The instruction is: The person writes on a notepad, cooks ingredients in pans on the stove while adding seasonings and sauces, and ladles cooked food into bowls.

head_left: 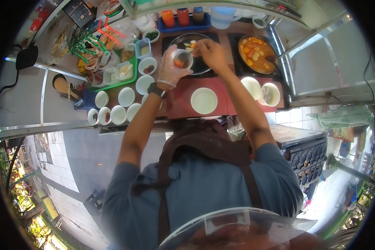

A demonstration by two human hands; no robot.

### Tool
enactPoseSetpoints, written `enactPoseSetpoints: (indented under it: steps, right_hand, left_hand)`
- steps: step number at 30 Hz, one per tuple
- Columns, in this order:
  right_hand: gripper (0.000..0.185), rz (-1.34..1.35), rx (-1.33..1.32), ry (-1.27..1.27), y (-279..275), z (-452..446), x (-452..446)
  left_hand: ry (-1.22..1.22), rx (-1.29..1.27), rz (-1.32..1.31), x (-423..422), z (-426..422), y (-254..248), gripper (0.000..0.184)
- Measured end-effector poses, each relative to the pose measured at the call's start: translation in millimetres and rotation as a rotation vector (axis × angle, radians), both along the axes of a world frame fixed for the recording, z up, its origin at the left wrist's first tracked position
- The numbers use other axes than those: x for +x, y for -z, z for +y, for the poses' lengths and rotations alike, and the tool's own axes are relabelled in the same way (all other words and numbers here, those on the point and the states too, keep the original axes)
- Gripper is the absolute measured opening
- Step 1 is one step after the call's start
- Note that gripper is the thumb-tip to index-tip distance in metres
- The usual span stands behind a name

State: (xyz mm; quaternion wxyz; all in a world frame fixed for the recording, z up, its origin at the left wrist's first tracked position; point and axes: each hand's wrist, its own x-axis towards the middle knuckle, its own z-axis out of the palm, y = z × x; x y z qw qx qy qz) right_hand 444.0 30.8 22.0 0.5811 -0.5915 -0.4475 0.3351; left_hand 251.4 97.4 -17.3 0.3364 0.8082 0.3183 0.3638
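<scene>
My left hand [169, 71], in a clear plastic glove with a black watch at its wrist, grips a small clear cup [182, 59] tilted at the near left side of a dark pan [201, 66]. Orange and dark bits show inside the cup. Over the same pan, my bare right hand [211, 53] has its fingers drawn together, and whatever they may hold is too small to tell. Pale and orange chunks [190, 44] lie in the pan, just left of those fingertips. Nearest below the hands, a white bowl [204, 101] sits on a red mat [177, 102].
On the right, a second pan [256, 54] holds orange stew with a ladle. Two white bowls [271, 95] stand below it. Several small white cups [126, 96] and a green tray [131, 77] fill the left. Sauce bottles [183, 16] in a blue tray and a pitcher [222, 17] line the back.
</scene>
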Motion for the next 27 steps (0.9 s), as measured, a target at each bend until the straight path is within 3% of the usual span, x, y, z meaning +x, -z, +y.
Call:
enactPoseSetpoints:
  steps: [1, 5, 7, 9, 11, 13, 14, 15, 17, 21, 27]
  right_hand:
    - [0.028, -0.009, -0.001, 0.076, -4, 2, 3]
    - [0.024, -0.066, 0.021, -0.107, -5, 2, 7]
    - [0.022, -0.124, 0.032, -0.048, -4, 7, 12]
    - [0.018, -0.227, 0.102, -0.141, -12, 5, 10]
    - [0.016, -0.283, 0.113, -0.241, -7, 8, 17]
    - [0.018, -0.103, 0.084, -0.067, -6, 12, 23]
    - [0.022, -0.102, -0.054, 0.05, -20, 9, 26]
    - [0.022, -0.105, -0.052, 0.047, -10, 12, 26]
    - [0.026, 0.157, -0.054, -0.04, 16, 19, 24]
    - [0.03, -0.006, -0.07, 0.055, 9, 23, 36]
    - [0.028, 0.061, -0.057, 0.032, 13, 26, 38]
  left_hand:
    - [0.024, -0.01, -0.013, 2, 3, 4, 0.114]
    - [0.12, -0.082, -0.058, 10, 18, 14, 0.115]
    - [0.167, -0.142, -0.097, 13, 22, 13, 0.115]
    - [0.146, -0.017, 0.072, 17, 23, -1, 0.116]
    - [0.184, -0.043, 0.019, 19, 37, 14, 0.115]
    - [0.215, -0.078, -0.034, 20, 40, 17, 0.114]
    - [0.213, -0.151, -0.032, 21, 37, 11, 0.114]
    - [0.21, -0.221, -0.032, 23, 35, 3, 0.114]
    - [0.207, -0.205, -0.02, 24, 39, 7, 0.114]
    - [0.161, -0.136, 0.039, 26, 41, 9, 0.113]
    - [0.115, -0.078, 0.092, 30, 44, 12, 0.114]
